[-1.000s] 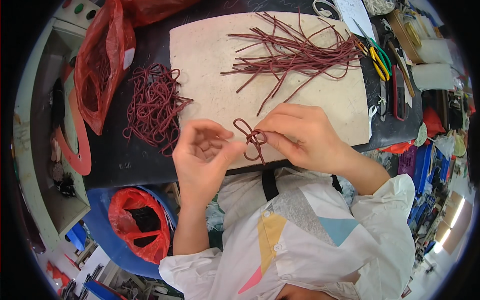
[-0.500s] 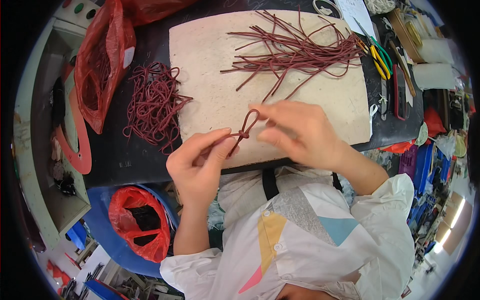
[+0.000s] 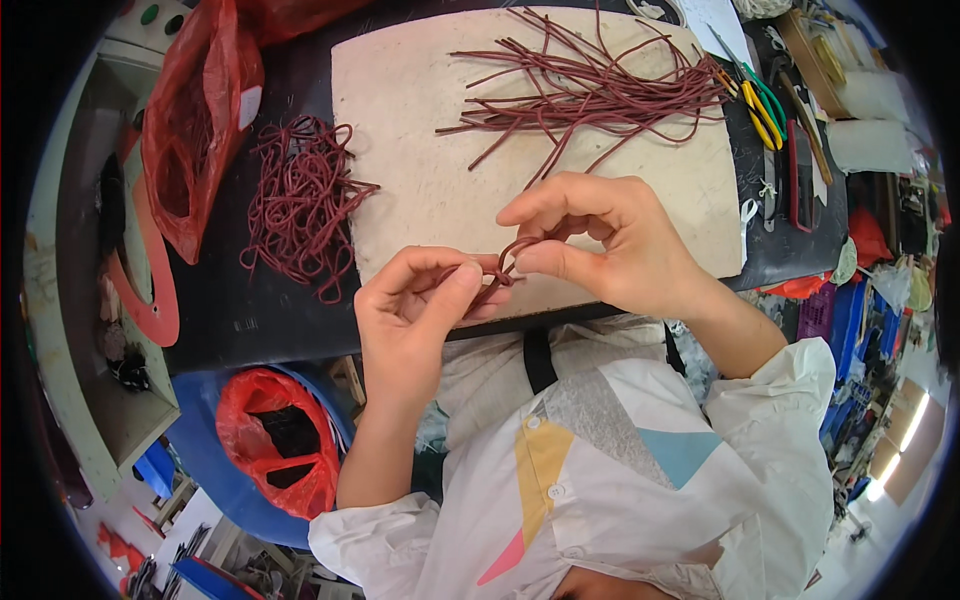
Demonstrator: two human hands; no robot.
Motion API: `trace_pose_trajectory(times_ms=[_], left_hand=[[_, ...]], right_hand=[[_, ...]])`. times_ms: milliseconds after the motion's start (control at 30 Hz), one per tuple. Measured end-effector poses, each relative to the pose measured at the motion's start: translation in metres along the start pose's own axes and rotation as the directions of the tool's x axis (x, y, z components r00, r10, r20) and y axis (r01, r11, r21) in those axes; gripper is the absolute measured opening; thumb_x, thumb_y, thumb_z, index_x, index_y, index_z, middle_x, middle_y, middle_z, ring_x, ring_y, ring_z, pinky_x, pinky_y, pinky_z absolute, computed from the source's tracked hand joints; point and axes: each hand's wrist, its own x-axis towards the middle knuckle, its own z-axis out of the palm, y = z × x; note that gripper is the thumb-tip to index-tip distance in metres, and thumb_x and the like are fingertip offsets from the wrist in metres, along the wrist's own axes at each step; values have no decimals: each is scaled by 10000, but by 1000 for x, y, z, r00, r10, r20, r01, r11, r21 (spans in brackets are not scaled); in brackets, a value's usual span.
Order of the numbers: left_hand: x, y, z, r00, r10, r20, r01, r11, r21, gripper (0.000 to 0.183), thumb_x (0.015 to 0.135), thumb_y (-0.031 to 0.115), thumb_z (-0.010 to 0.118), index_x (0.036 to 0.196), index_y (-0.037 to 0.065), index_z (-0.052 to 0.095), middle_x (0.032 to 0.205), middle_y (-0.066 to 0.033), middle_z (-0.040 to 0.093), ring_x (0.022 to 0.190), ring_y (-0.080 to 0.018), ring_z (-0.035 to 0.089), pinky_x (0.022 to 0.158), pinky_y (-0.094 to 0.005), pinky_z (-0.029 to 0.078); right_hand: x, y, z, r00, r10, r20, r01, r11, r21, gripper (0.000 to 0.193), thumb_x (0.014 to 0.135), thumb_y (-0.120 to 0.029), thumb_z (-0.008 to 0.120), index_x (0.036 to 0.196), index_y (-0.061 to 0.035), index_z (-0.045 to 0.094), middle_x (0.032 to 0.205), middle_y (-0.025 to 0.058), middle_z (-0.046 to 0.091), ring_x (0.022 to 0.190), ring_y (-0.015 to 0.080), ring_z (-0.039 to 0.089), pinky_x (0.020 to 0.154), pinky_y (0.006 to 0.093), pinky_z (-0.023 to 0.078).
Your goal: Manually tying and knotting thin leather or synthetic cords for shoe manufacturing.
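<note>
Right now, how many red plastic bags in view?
2. One red plastic bag lies at the table's far left, beside the tangled cord pile; the other red plastic bag sits below the table edge. More may be hidden.

Looped maroon cord (image 3: 505, 265), pinched

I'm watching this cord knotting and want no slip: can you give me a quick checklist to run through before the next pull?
1. Left hand grips the dark red cord between thumb and fingers: ok.
2. Right hand pinches the same cord at its other side: ok.
3. Loop formed correctly between the hands: cannot tell, the fingers hide most of it.
4. Cord free of the straight cords lying on the beige board: ok, it is lifted apart from them.
5. Tangled pile of cords out of the way: ok, it lies to the left of the board.
6. Pliers away from the hands: ok, at the far right edge.
</note>
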Motion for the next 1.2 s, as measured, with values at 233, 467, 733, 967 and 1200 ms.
trace_pose_trajectory(times_ms=[233, 467, 733, 967, 1200], left_hand=[[0, -2, -2, 998, -52, 23, 53, 996, -68, 180, 813, 0, 566, 983, -59, 561, 817, -145, 624, 713, -185, 634, 640, -260, 539], [0, -6, -3, 999, 12, 42, -12, 1000, 9, 171, 783, -37, 595, 951, -67, 603, 855, -151, 629, 740, -171, 628, 667, -250, 533], [-4, -12, 4, 987, 158, -27, -148, 962, 229, 152, 793, -31, 589, 937, -74, 604, 823, -118, 629, 724, -138, 613, 645, -214, 501], [-2, -12, -3, 999, 40, -21, -39, 998, 58, 153, 795, -21, 592, 939, -68, 603, 813, -111, 626, 712, -133, 610, 642, -215, 500], [-1, -10, 4, 992, 65, -104, -66, 998, -9, 157, 802, -2, 593, 942, -73, 593, 812, -121, 624, 689, -135, 609, 627, -217, 502]], right_hand=[[1, 0, -1, 999, 26, 47, -27, 1000, 11, 224, 739, -19, 619, 963, -8, 603, 766, 81, 642, 736, 127, 613, 687, 254, 489], [1, -1, 1, 997, -70, 45, 74, 991, -109, 190, 729, -18, 626, 918, -9, 618, 749, 75, 641, 703, 130, 611, 640, 258, 489], [-1, 1, 1, 954, -255, 155, 297, 764, -572, 187, 707, -69, 622, 888, -24, 630, 754, 108, 626, 704, 216, 620, 614, 270, 484], [-6, 9, 3, 999, 47, -26, -49, 996, -73, 152, 740, -80, 643, 876, -13, 634, 808, 76, 643, 767, 123, 617, 677, 231, 480], [-8, 14, 17, 995, 67, -73, -61, 995, 79, 115, 708, -65, 687, 779, 2, 627, 749, 67, 632, 718, 128, 605, 659, 228, 467]])
